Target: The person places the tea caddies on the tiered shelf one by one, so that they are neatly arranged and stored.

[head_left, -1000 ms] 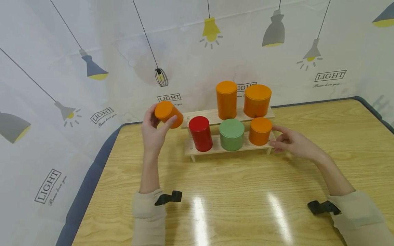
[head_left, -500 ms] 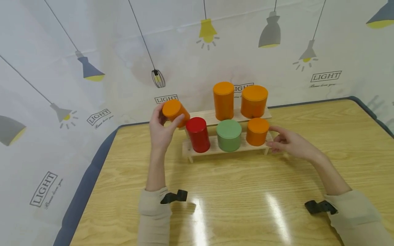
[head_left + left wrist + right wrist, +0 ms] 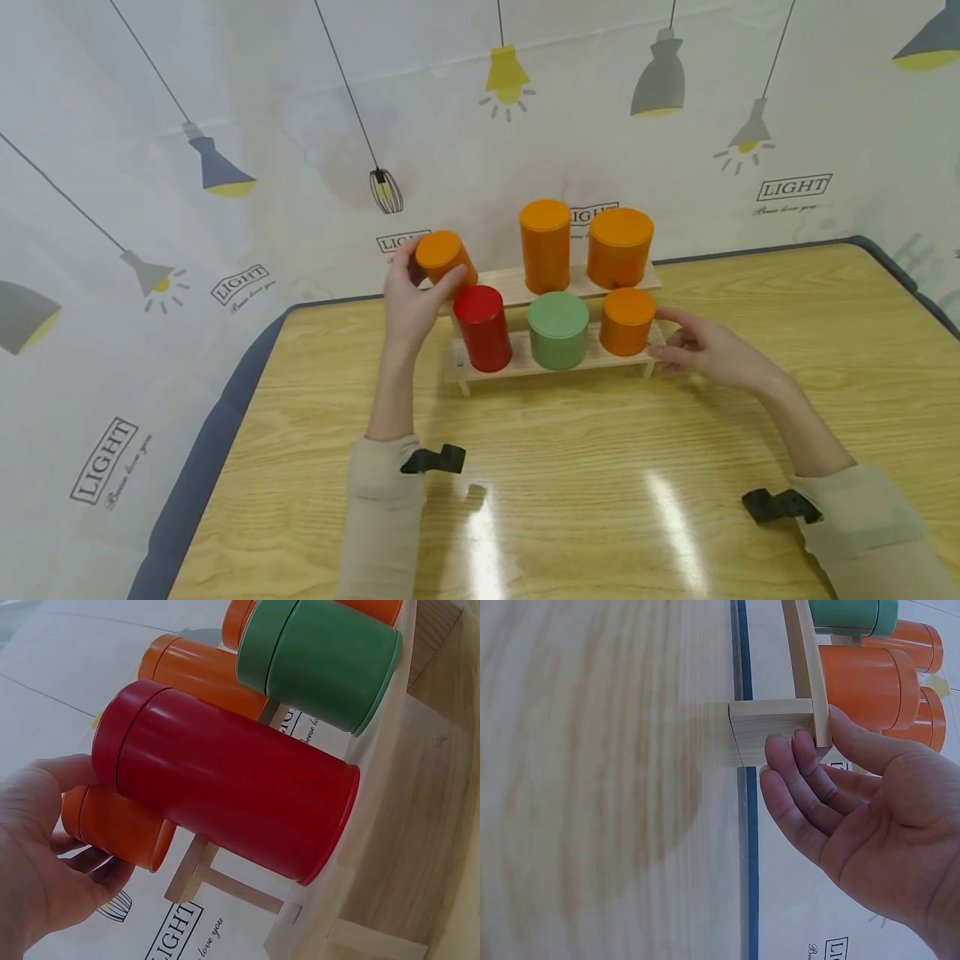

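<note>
In the head view my left hand [image 3: 411, 302] grips an orange canister [image 3: 444, 254], slightly tilted, at the left end of the upper shelf of a two-step wooden rack [image 3: 495, 287]. Whether its base touches the shelf is hidden behind the red canister [image 3: 483, 329]. My right hand [image 3: 712, 354] holds the right end of the rack's lower shelf, thumb on top and fingers below the plank [image 3: 810, 667]. Beside that thumb stands a short orange canister [image 3: 627, 321]. A green canister [image 3: 558, 330] sits between it and the red one.
On the upper shelf stand a tall orange canister [image 3: 545, 246] and a wide orange canister [image 3: 619, 247]. The rack rests on a wood-grain table [image 3: 570, 467] with a dark blue edge. Behind it hangs a pale wall covering [image 3: 435, 100] printed with lamps.
My left hand has carried the orange canister to the right, from beside the rack to over the upper shelf's left end, and it tilts less. The right hand stays on the rack.
</note>
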The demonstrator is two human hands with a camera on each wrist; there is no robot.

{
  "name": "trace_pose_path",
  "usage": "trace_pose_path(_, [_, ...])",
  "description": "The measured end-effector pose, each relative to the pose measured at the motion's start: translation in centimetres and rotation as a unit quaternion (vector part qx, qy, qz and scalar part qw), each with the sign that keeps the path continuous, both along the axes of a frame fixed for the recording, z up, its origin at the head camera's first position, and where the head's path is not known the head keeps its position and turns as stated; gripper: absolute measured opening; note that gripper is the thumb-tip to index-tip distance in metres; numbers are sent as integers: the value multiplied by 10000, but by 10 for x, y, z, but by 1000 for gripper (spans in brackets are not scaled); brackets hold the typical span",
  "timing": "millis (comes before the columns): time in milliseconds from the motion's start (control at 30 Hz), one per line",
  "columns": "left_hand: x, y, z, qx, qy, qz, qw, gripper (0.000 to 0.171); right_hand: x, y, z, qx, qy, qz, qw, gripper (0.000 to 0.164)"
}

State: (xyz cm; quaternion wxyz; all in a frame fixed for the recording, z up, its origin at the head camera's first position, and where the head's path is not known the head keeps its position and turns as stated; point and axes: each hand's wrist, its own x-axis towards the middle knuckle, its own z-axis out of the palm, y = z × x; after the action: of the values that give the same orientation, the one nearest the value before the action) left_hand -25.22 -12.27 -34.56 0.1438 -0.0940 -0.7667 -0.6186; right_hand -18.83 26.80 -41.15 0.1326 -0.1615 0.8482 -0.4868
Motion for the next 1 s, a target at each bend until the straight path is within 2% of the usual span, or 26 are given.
trace_pose_path(267, [-10, 9, 0, -188, -490, -129, 9985, 69, 0, 1, -1, -13, 31, 2, 10000, 68])
trace_pose_path(633, [-17, 15, -1, -264, -641, -401, 9968, 65, 0, 0, -1, -75, -5, 12, 10000, 68])
trace_pose_path(1000, [-17, 14, 2, -278, -769, -671, 9944, 64, -1, 1, -1, -17, -10, 12, 10000, 68])
